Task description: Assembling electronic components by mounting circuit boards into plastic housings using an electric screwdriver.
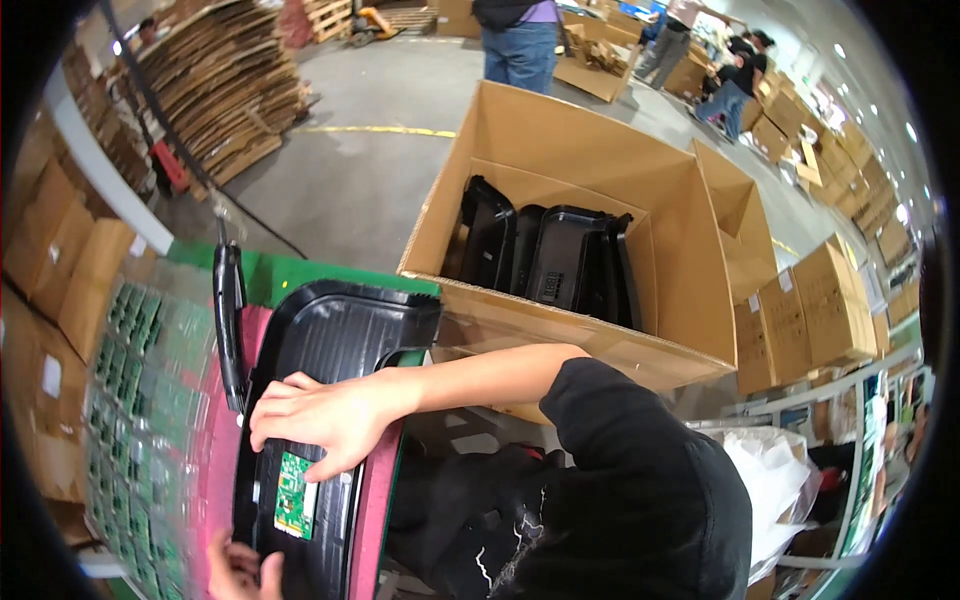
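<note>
A long black plastic housing panel (330, 315) with a ribbed inside lies on a pink-padded bench. A small green circuit board (294, 497) rests in it. Over the panel, palm down, is my right hand (325, 420), its fingers slightly bent toward the panel's left edge and its thumb at the top of the board. I see nothing held in it. At the lower edge, left of the panel, my left hand (240, 570) has its fingers and thumb apart and is partly cut off. A black electric screwdriver (228, 325) hangs upright beside the panel's left edge.
Behind the bench stands an open cardboard box (580, 335) with several black panels (570, 255). Clear trays of green circuit boards (135, 400) lie at left. Flattened cardboard (210, 85) is piled at the far left. Other people (520, 50) and cartons (815, 310) occupy the background.
</note>
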Demonstrator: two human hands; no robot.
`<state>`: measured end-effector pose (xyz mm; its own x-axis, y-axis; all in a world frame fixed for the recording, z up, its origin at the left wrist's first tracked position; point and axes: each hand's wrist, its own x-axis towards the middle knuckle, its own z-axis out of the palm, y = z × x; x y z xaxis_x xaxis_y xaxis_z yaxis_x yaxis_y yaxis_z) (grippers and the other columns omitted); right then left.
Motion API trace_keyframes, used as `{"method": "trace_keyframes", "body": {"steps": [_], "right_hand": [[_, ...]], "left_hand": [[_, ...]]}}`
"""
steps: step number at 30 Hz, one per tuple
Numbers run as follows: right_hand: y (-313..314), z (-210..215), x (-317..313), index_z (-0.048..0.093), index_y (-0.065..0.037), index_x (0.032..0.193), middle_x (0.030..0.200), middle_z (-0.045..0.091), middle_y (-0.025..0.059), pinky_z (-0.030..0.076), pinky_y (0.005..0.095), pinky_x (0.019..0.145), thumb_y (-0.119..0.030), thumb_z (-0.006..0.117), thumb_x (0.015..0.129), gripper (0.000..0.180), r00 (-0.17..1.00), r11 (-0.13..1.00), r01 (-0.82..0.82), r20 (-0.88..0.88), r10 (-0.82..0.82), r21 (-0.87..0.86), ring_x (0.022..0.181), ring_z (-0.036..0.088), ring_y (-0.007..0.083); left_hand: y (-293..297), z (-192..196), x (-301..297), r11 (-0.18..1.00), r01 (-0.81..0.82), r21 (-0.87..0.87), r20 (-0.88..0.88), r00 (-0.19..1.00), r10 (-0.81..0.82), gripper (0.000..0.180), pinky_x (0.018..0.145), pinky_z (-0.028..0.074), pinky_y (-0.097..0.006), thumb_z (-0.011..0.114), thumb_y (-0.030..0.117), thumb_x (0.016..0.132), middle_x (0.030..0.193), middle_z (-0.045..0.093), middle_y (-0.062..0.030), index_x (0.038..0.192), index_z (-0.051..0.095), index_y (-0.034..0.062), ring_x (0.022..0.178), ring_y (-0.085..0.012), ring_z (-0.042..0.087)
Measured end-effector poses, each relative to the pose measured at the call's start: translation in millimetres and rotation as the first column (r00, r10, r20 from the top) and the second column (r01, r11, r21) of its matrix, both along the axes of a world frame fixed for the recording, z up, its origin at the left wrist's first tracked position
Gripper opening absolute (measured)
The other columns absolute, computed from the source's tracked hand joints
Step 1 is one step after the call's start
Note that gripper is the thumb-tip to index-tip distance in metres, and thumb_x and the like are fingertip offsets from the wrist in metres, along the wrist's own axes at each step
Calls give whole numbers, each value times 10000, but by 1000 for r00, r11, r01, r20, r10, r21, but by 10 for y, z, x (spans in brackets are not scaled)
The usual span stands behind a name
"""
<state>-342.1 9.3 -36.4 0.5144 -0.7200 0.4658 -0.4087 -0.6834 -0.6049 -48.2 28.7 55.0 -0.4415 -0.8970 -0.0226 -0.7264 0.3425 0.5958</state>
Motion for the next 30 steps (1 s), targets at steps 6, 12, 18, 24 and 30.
{"method": "trace_keyframes", "body": {"steps": [6,12,18,24,30], "right_hand": [[-83,344,-131,492,-52,1174,1111,485,135,395,451,945,-130,666,785,433,917,936,343,240,-317,-75,1083,445,307],[-621,519,-580,476,-49,1293,1202,500,226,406,454,1029,-198,664,801,548,800,794,596,-2,-600,119,1189,452,388],[-1287,316,-995,329,-70,1476,1295,509,272,407,451,1058,-300,721,804,811,781,725,622,-172,-600,297,1220,489,405],[-1501,405,-627,388,-23,1419,1144,649,229,456,431,997,-293,750,801,766,850,827,470,97,-518,308,1187,557,354],[-1641,326,-517,552,-81,1204,1080,617,224,499,453,923,-227,736,780,485,762,731,611,23,-647,303,1174,520,373]], "left_hand": [[17,-4,1090,948,-96,-302,276,944,184,254,861,525,-354,642,37,929,1052,682,-181,1173,629,-35,925,-264,648],[-297,-641,2174,746,457,-484,558,818,-140,290,935,480,-388,679,68,884,1080,676,-199,1165,650,2,1035,-318,619],[-123,-704,2146,298,569,-766,424,796,-431,346,1040,413,-467,716,74,813,1126,639,-238,1152,658,31,1152,-409,563],[406,-416,1981,965,-134,-225,535,811,238,374,1040,413,-465,734,74,793,1170,618,-252,1154,649,21,1164,-414,551],[282,-663,2269,947,-155,-281,535,794,289,466,1009,442,-441,773,94,760,1206,597,-258,1199,638,13,1123,-398,588]]}}
